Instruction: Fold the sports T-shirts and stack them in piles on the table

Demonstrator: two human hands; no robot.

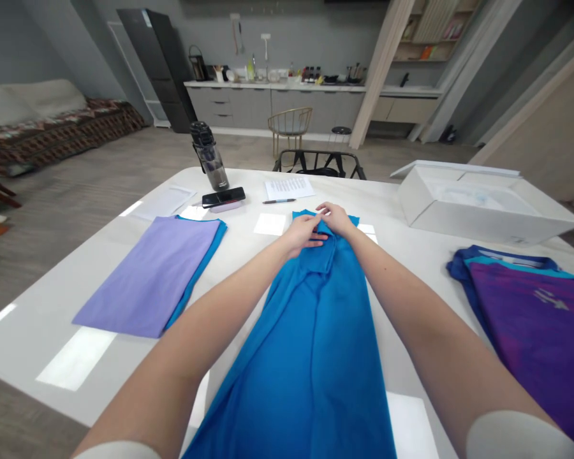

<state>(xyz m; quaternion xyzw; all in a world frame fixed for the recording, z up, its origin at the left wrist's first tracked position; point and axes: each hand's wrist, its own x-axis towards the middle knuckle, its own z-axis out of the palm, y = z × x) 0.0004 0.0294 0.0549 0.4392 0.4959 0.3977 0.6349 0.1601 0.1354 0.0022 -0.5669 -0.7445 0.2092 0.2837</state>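
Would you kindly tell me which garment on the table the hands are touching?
The blue garment in the middle: the left hand and right hand touch its far end, whereas the lavender garment and purple garment lie untouched.

Blue garment (291,382), lilac cloth (148,280)

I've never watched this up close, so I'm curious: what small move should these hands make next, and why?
Probably smooth the far end of the blue garment flat: the left hand and right hand are both there, and the fabric looks bunched, while the nearer part lies smoother.
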